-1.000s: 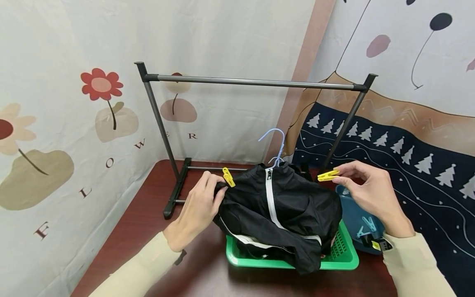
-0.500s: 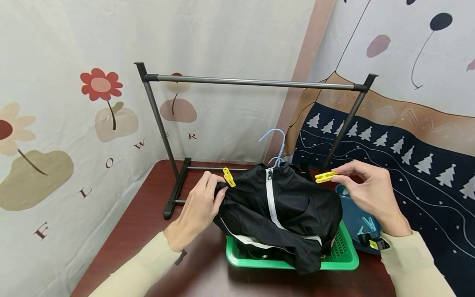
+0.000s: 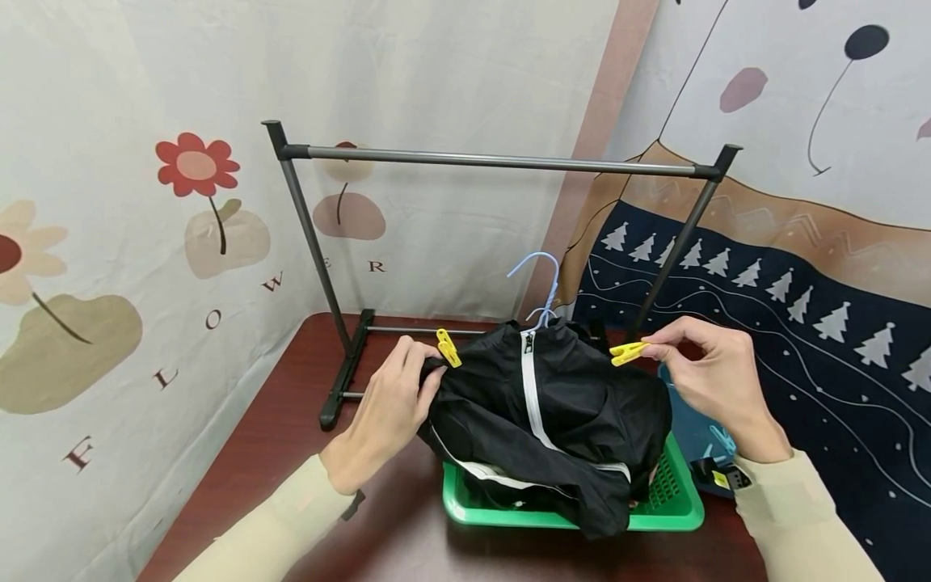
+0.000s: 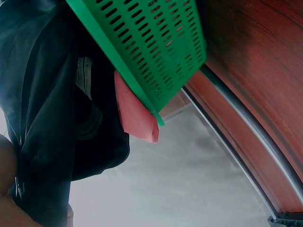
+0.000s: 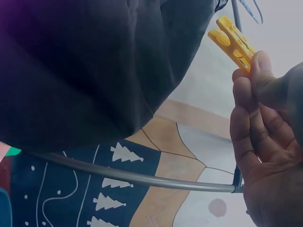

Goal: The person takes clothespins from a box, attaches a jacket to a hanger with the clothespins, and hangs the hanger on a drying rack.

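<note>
Creased off-white cloth (image 3: 451, 73) behind, printed with flat flowers (image 3: 196, 165); to the right, navy cloth (image 3: 851, 412) with rows of white trees (image 3: 832, 321). Below, a reddish-brown counter (image 3: 349, 529), slightly glossy, wood-grained. Standing on it, a rack (image 3: 487, 159) of smooth grey metal tube with black end fittings. In front, a black jacket (image 3: 582, 404) of thin, crinkled fabric, a white zipper (image 3: 534, 396) down its front, heaped over a green plastic basket (image 3: 665, 518) with slotted sides. Out of the collar, a pale blue hanger (image 3: 556, 279), thin and round at the hook. Pinches, with the left grip (image 3: 381, 396), the jacket's shoulder between thumb and fingers, close beside a tilted yellow clip (image 3: 448, 348) on the fabric. Pinches, with the right grip (image 3: 713, 372), the rear end of a second yellow clip (image 3: 625, 354), prongs parted at the tip, pointing toward the opposite shoulder; a gap to the fabric in the right wrist view. By the basket's right edge, a blue tub (image 3: 691, 432) with light blue clips (image 3: 722, 439), tight for room. Over the front rim, one draped black sleeve (image 3: 592, 497); in the left wrist view, a flap of pink cloth (image 4: 137, 113) against the slotted plastic. Between hanger hook and top bar, open air; between left rack foot and basket, a broad strip of counter.
</note>
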{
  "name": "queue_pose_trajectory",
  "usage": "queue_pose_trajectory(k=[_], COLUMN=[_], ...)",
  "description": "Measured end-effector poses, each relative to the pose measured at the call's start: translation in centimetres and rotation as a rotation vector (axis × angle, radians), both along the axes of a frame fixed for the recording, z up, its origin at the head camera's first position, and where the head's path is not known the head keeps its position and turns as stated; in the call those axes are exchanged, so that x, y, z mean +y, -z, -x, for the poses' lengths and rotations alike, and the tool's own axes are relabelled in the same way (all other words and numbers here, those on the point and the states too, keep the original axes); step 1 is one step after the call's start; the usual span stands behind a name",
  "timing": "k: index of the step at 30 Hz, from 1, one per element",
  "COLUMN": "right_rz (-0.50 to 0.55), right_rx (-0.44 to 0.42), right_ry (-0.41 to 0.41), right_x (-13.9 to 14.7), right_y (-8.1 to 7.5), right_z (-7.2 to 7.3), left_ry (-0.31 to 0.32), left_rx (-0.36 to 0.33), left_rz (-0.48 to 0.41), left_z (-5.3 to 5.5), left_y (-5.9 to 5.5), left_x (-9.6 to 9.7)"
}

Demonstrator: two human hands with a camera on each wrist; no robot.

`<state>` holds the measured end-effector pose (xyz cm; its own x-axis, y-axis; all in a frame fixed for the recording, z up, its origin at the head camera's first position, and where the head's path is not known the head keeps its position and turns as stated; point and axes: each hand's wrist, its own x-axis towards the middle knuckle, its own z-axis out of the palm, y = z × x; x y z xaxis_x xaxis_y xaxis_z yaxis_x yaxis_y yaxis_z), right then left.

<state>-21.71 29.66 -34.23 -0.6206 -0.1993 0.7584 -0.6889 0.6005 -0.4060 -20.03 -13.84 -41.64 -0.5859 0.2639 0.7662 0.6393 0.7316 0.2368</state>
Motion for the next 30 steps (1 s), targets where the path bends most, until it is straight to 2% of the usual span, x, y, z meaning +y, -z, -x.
queue_pose_trajectory(k=[14, 30], right_rz=[-0.021, -0.089], right_rx=[-0.013, -0.029], right_ry=[-0.012, 0.032], right_x=[-0.41, -0.45], right_y=[0.08, -0.03], right_z=[0.28, 0.58], left_ry=[-0.002, -0.003], left_rx=[0.002, 0.008], left_rz=[-0.005, -0.002], left_z=[0.09, -0.05], left_y=[0.06, -0.12], left_x=[0.06, 0.35])
